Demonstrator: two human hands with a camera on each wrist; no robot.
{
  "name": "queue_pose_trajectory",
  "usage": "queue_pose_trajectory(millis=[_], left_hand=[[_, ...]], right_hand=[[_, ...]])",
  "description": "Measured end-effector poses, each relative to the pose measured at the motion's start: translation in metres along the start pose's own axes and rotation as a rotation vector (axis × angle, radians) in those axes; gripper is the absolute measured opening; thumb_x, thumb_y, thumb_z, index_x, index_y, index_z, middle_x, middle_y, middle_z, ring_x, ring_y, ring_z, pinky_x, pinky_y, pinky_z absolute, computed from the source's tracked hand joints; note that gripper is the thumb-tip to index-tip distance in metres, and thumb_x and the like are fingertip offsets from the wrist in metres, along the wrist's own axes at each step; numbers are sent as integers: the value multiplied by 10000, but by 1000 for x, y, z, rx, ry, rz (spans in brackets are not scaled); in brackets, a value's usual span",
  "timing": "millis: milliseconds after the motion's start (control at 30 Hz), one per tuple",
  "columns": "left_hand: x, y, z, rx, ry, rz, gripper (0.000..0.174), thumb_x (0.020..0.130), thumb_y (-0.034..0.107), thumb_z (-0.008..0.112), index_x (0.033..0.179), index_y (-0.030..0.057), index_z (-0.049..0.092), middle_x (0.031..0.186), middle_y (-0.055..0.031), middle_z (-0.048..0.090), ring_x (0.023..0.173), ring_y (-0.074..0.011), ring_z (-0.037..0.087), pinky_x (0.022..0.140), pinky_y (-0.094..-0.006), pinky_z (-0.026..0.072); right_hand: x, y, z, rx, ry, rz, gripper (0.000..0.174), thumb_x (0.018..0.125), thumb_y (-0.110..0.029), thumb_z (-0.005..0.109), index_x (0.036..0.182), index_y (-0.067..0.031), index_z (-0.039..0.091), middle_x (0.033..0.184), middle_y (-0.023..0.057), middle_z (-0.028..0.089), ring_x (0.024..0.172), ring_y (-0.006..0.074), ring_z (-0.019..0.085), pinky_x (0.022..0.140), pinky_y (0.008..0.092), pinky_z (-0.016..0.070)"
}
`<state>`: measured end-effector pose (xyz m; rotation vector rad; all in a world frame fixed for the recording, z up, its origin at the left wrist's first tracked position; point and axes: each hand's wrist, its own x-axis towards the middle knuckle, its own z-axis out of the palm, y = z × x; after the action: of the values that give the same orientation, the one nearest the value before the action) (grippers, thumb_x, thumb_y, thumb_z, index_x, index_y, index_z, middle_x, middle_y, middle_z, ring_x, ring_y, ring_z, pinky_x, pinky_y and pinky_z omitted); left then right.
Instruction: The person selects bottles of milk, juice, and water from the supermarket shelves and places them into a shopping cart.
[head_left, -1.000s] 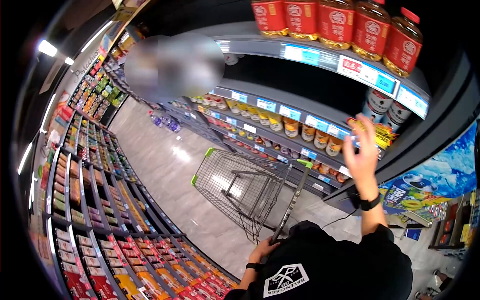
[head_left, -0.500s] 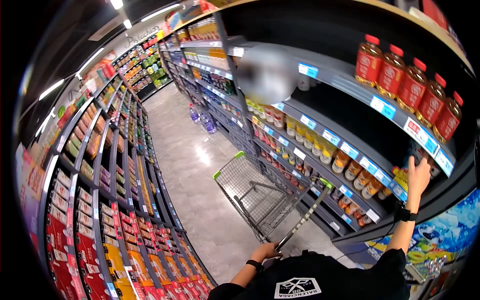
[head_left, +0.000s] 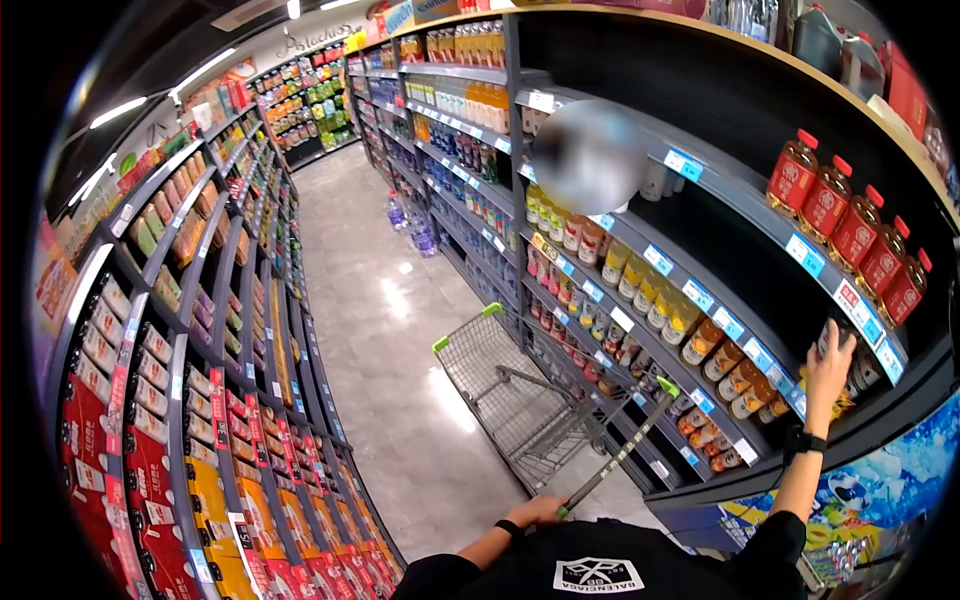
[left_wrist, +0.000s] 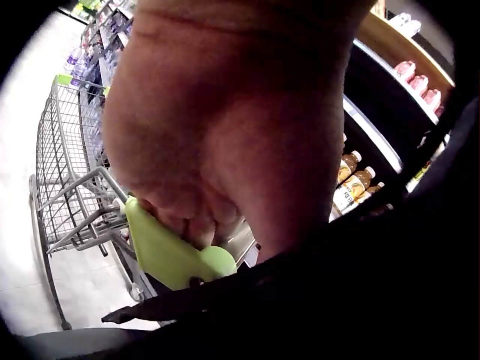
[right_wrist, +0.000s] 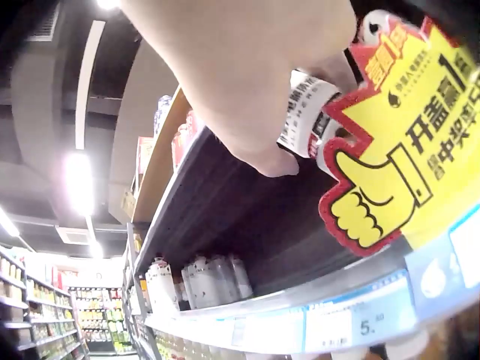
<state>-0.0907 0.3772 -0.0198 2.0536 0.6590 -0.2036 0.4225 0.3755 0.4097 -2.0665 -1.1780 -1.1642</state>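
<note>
My right hand (head_left: 828, 375) reaches into the right-hand shelf, below the row of red-labelled bottles. In the right wrist view its fingers grip a white bottle (right_wrist: 307, 112) with black lettering; the thumb shows on the near side, and the other fingertips are hidden behind the bottle. A yellow and red promotional sign (right_wrist: 409, 142) covers part of the bottle. My left hand (head_left: 540, 510) holds the handle (head_left: 622, 455) of a wire shopping cart (head_left: 510, 400). In the left wrist view its fingers curl round the bar beside a green end piece (left_wrist: 169, 259).
Red-labelled bottles (head_left: 850, 238) stand on the shelf above my right hand. Juice bottles (head_left: 675, 305) line a lower shelf. More white bottles (right_wrist: 202, 283) stand further along the shelf. Packaged goods (head_left: 200, 400) fill the left shelves, and a tiled aisle floor (head_left: 365, 260) runs between.
My right hand has moved from in front of the shelf in to the white bottle and now grips it. The view has swung right along the aisle. My left hand stays on the cart handle.
</note>
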Motion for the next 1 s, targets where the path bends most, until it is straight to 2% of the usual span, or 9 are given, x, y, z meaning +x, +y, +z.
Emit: queue_pose_trajectory(millis=[200, 267, 433, 567, 667, 733, 833, 967, 1000], left_hand=[[-26, 15, -18, -16, 110, 42, 535, 910, 420, 648, 1332, 101, 576, 1109, -247, 708, 1015, -458, 667, 875, -521, 535], [-39, 18, -31, -41, 193, 57, 526, 902, 400, 671, 1317, 88, 590, 1121, -246, 706, 1027, -453, 666, 883, -516, 538], [-48, 10, -45, -60, 434, 112, 577, 890, 371, 713, 1336, 25, 596, 1203, -260, 680, 1097, -425, 657, 920, -483, 541], [-75, 99, -106, -449, 505, 92, 744, 891, 329, 808, 1487, 24, 484, 1388, -161, 619, 1162, -277, 649, 945, -394, 538], [-78, 138, -125, -706, 671, 183, 967, 762, 208, 928, 1537, 8, 385, 1366, -145, 591, 1222, -237, 598, 989, -374, 513], [-82, 156, -142, -545, 812, 327, 904, 740, 172, 935, 1470, -25, 441, 1318, -128, 607, 1218, -196, 586, 997, -360, 508], [-95, 160, -146, -607, 761, 275, 696, 747, 189, 909, 1321, -15, 574, 1157, -107, 704, 1056, -158, 662, 955, -336, 527], [-109, 145, -126, -816, 542, 158, 635, 791, 180, 879, 1321, 9, 576, 1138, -66, 694, 1012, -104, 639, 904, -306, 529], [-113, 144, -124, -825, 542, 152, 635, 791, 180, 879, 1321, 9, 576, 1138, -66, 694, 1012, -104, 639, 904, -306, 529]], right_hand=[[-12, -31, -8, 259, 36, -237, 328, 852, 13, 731, 1158, -106, 725, 1411, 190, 569, 1210, 401, 617, 1006, 428, 534], [-25, -47, -12, 240, 207, -509, 324, 801, 21, 789, 1099, -102, 750, 1410, 176, 573, 1198, 411, 632, 984, 448, 557], [-94, -129, -26, 653, 284, -288, 608, 658, 49, 880, 1210, -141, 712, 1390, 222, 554, 1190, 419, 638, 958, 452, 567], [-152, -206, -65, 1001, -45, -29, 575, 696, -69, 906, 1226, -119, 691, 1351, 216, 560, 1182, 377, 621, 994, 451, 522], [-197, -245, -81, 1299, -392, 229, 602, 711, -83, 910, 1261, -38, 669, 1237, 159, 574, 1128, 294, 632, 961, 395, 527], [-207, -269, -93, 1499, -517, 304, 623, 708, -51, 905, 1282, -18, 667, 1186, 115, 504, 1093, 237, 636, 909, 341, 556], [-226, -284, -94, 1500, -670, 286, 632, 725, -33, 890, 1314, -35, 661, 1230, 119, 483, 1091, 217, 641, 885, 339, 580], [-212, -282, -94, 1573, -993, 339, 742, 862, -59, 809, 1525, -74, 475, 1336, 139, 523, 1177, 212, 637, 900, 307, 585], [-213, -282, -94, 1592, -1010, 416, 756, 915, -112, 776, 1574, -97, 405, 1347, 152, 548, 1059, 173, 672, 853, 294, 585]])
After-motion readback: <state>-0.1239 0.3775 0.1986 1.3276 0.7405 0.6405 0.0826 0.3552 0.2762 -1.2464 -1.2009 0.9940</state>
